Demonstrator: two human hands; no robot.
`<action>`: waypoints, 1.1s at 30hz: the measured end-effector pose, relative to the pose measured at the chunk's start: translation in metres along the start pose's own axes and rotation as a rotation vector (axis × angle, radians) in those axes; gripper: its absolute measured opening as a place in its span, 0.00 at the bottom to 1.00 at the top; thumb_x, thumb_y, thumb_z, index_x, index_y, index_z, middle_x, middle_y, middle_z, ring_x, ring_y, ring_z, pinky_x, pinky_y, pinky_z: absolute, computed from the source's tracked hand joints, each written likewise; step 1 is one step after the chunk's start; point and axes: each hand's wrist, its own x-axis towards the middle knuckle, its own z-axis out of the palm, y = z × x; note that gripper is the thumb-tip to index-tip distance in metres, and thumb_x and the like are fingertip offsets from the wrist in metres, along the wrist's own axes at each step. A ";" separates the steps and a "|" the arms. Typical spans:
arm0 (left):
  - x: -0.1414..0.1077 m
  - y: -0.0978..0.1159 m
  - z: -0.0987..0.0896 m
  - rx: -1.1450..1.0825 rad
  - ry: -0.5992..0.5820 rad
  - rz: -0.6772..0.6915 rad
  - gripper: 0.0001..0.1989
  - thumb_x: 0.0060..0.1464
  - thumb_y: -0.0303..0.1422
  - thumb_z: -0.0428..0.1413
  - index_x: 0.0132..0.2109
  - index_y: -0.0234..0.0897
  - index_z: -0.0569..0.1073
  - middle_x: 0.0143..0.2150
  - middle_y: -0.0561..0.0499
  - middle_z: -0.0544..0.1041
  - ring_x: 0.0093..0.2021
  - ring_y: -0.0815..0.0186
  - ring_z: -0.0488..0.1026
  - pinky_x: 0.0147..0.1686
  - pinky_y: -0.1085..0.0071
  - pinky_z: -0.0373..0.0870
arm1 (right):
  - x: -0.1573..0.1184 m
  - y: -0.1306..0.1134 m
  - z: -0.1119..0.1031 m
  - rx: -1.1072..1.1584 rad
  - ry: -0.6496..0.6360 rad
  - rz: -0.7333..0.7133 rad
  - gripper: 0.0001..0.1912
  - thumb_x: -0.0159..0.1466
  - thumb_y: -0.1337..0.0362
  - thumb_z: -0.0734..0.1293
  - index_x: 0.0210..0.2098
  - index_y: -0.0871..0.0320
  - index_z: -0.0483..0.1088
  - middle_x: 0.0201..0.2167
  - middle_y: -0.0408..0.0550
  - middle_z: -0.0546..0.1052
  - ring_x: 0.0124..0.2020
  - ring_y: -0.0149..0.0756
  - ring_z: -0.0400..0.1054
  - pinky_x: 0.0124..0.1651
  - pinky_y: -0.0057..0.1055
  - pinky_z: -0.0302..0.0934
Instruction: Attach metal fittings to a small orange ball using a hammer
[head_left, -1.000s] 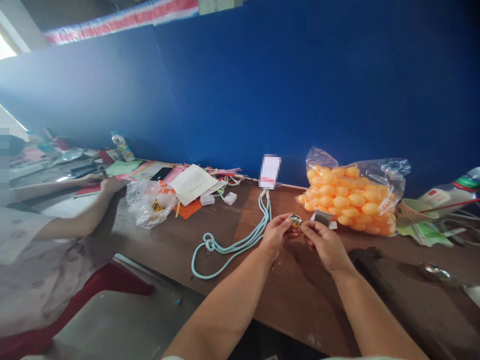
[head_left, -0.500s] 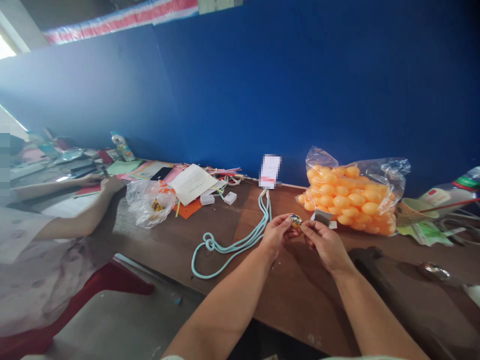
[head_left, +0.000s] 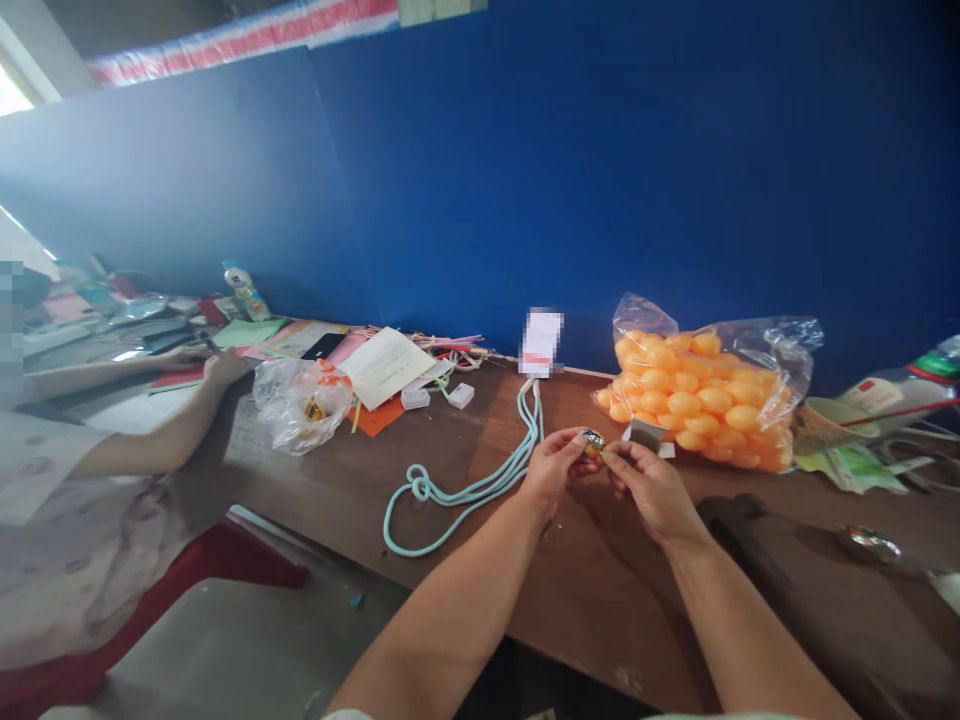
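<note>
Above the brown table, my left hand (head_left: 555,468) is closed around a small, shiny, silver-and-gold rounded object (head_left: 593,440). My right hand (head_left: 646,482) pinches at the right edge of the same object, thumb and forefinger together. Whatever tiny part lies between those fingertips is too small to make out. Just behind my right hand stands a small grey-and-white card or box (head_left: 646,434). To the left of my left hand, a light blue cord (head_left: 480,490) lies looped on the table, joined to a blurred white card (head_left: 541,342) against the blue partition.
A clear bag of orange balls (head_left: 697,400) stands behind my hands. At right are a paper cup (head_left: 832,422) and another shiny silver object (head_left: 870,543). Papers (head_left: 386,368), small white boxes (head_left: 460,396) and a plastic bag (head_left: 296,405) lie left, beside a co-worker's arms (head_left: 150,440).
Almost nothing differs. Both my hands keep the same hold on the shiny object, which has tilted very slightly at most.
</note>
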 end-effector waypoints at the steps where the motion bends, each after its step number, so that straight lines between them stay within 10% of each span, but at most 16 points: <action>1: 0.000 0.000 0.000 0.001 0.001 0.003 0.20 0.43 0.37 0.64 0.43 0.30 0.73 0.33 0.48 0.77 0.25 0.73 0.72 0.30 0.75 0.70 | 0.000 0.001 0.000 0.012 -0.004 -0.001 0.14 0.55 0.54 0.71 0.31 0.57 0.69 0.15 0.37 0.64 0.18 0.26 0.55 0.20 0.23 0.53; 33: -0.005 0.001 0.003 -0.076 -0.031 -0.029 0.18 0.45 0.36 0.63 0.41 0.30 0.74 0.33 0.47 0.77 0.27 0.72 0.72 0.32 0.75 0.69 | -0.002 -0.006 0.003 0.215 -0.001 0.076 0.12 0.51 0.59 0.75 0.29 0.58 0.70 0.21 0.40 0.68 0.19 0.23 0.54 0.22 0.23 0.58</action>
